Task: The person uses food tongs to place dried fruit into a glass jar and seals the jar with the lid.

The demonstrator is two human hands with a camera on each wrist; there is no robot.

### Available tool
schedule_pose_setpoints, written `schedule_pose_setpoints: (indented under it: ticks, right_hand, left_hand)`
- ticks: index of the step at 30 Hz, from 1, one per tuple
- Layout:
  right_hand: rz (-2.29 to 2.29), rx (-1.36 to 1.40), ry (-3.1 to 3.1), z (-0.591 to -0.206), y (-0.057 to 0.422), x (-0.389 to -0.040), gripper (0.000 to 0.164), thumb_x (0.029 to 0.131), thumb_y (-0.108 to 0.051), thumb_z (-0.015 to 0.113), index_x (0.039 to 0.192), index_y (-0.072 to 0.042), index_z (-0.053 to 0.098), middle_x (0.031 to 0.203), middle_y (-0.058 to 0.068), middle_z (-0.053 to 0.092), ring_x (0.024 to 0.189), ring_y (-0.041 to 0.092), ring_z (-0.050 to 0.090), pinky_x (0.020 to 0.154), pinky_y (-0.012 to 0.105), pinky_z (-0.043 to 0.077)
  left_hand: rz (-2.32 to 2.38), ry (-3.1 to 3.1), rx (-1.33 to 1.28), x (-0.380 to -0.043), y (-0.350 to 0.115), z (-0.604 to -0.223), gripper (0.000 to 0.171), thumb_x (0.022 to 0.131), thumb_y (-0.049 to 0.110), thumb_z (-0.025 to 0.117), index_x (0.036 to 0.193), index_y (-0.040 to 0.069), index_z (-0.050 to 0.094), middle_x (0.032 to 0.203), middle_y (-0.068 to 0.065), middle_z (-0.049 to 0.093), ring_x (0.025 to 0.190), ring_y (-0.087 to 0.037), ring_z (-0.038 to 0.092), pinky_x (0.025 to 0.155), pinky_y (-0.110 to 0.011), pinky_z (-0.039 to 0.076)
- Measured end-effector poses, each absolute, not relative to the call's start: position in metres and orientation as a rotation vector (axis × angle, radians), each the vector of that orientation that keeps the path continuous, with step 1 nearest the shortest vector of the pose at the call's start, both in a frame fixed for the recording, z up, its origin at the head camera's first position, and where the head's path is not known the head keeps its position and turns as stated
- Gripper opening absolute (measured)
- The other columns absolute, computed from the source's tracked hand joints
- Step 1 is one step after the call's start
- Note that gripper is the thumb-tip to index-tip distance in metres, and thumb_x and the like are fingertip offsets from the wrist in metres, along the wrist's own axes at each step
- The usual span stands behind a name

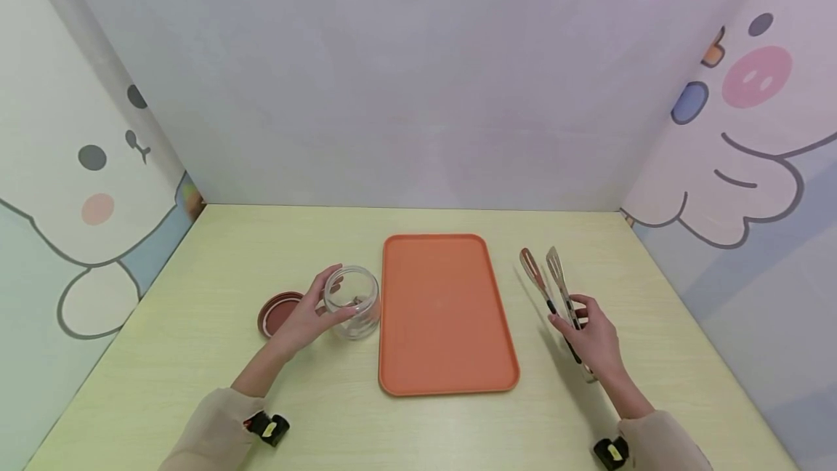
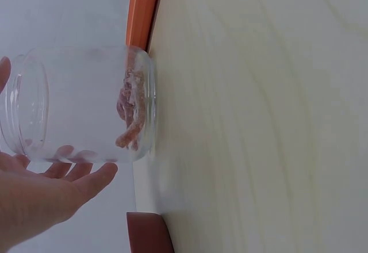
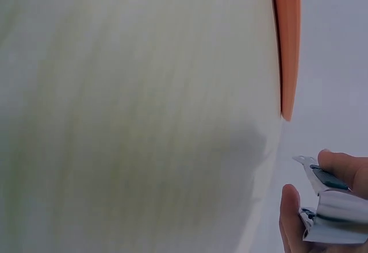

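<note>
On the table, an orange tray lies between the hands; just left of it, the left hand's grip curls round an open glass jar; to the right, the right hand's grip holds tongs, tips parted; seemingly a readying step, next calling for tongs above a steadied jar; the tray intervenes; the lid lies partly behind the left hand; reddish pieces sit at the jar's bottom.

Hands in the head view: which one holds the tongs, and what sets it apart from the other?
The right hand: it grips the metal tongs, whereas the left hand holds the clear jar.
</note>
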State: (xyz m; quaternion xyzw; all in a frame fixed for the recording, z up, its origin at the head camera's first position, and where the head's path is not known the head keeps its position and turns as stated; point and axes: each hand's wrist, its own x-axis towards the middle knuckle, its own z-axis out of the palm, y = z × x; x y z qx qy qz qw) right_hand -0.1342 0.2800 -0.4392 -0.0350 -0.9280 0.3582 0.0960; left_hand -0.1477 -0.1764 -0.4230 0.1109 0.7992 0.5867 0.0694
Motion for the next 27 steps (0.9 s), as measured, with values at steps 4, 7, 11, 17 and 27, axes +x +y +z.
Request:
schedule_pose_setpoints:
  ticks: [4, 7, 11, 17, 27]
  right_hand:
    - [1.057, -0.102, -2.805, -0.440, 0.281, -0.135, 0.059, 0.081, -0.034, 0.063, 0.122, 0.001, 0.040, 0.092, 0.020, 0.054, 0.067, 0.025, 0.055, 0.048, 0.030, 0.043]
    - [1.049, -0.107, -2.836, -0.440, 0.282, -0.136, 0.060, 0.081, -0.035, 0.062, 0.123, 0.002, 0.039, 0.094, 0.021, 0.054, 0.070, 0.026, 0.056, 0.049, 0.030, 0.043]
    - [1.028, -0.104, -2.858, -0.440, 0.283, -0.138, 0.060, 0.081, -0.033, 0.063, 0.123, 0.003, 0.038, 0.094, 0.022, 0.054, 0.070, 0.027, 0.055, 0.050, 0.030, 0.043]
    - [0.981, -0.046, -2.904, -0.440, 0.285, -0.141, 0.060, 0.081, -0.028, 0.063, 0.122, 0.007, 0.037, 0.092, 0.022, 0.054, 0.072, 0.027, 0.054, 0.052, 0.032, 0.043]
    - [0.825, 0.041, -3.036, -0.440, 0.289, -0.145, 0.065, 0.079, -0.029, 0.066, 0.120, 0.010, 0.035, 0.087, 0.019, 0.055, 0.071, 0.027, 0.053, 0.054, 0.040, 0.043]
  left_hand:
    - [1.765, 2.411, 0.339, -0.148, -0.177, -0.424, 0.075, 0.081, 0.024, 0.065, 0.139, 0.021, 0.018, 0.137, -0.020, 0.026, 0.126, -0.030, 0.022, 0.098, -0.049, 0.026]
    - [1.761, 2.412, 0.334, -0.148, -0.177, -0.424, 0.075, 0.081, 0.024, 0.065, 0.139, 0.021, 0.018, 0.137, -0.019, 0.027, 0.126, -0.030, 0.022, 0.098, -0.048, 0.026]
    - [1.767, 2.398, 0.327, -0.145, -0.175, -0.417, 0.074, 0.081, 0.021, 0.065, 0.139, 0.019, 0.018, 0.137, -0.021, 0.026, 0.126, -0.031, 0.022, 0.098, -0.048, 0.026]
    - [1.762, 2.388, 0.322, -0.136, -0.168, -0.396, 0.074, 0.082, 0.015, 0.063, 0.139, 0.009, 0.016, 0.135, -0.023, 0.026, 0.125, -0.036, 0.021, 0.098, -0.050, 0.025]
    - [1.737, 2.399, 0.303, -0.134, -0.167, -0.393, 0.074, 0.083, 0.016, 0.063, 0.139, 0.010, 0.015, 0.136, -0.024, 0.025, 0.125, -0.037, 0.021, 0.098, -0.050, 0.025]
